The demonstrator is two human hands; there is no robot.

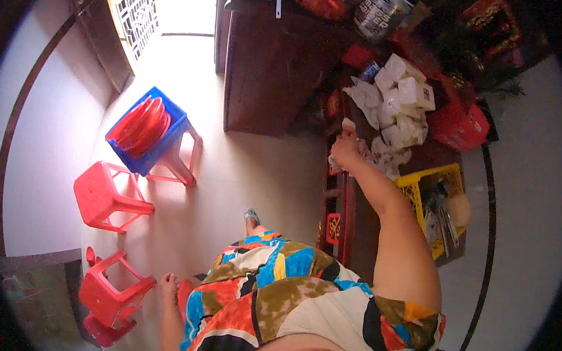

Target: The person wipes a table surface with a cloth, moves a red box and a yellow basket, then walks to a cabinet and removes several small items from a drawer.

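Observation:
My right hand (346, 148) reaches out over the edge of the dark red wooden cabinet (363, 219), fingers curled around a crumpled whitish cloth or tissue that hangs out below it. Just beyond it lies a heap of white packs (401, 103), some wrapped in thin plastic. A yellow plastic basket (414, 203) holding long utensils stands on the cabinet beside my right forearm. My left hand (169, 284) hangs low by my side near the red plastic stools, its fingers partly curled; nothing shows in it.
Red plastic stools (97, 195) stand along the left wall. A blue crate (167, 147) of red plates or lids rests on one. A large dark wooden cabinet (272, 73) juts out ahead, beside a bright doorway. A red bag (462, 128) lies right of the packs, and a metal can (382, 15) stands behind.

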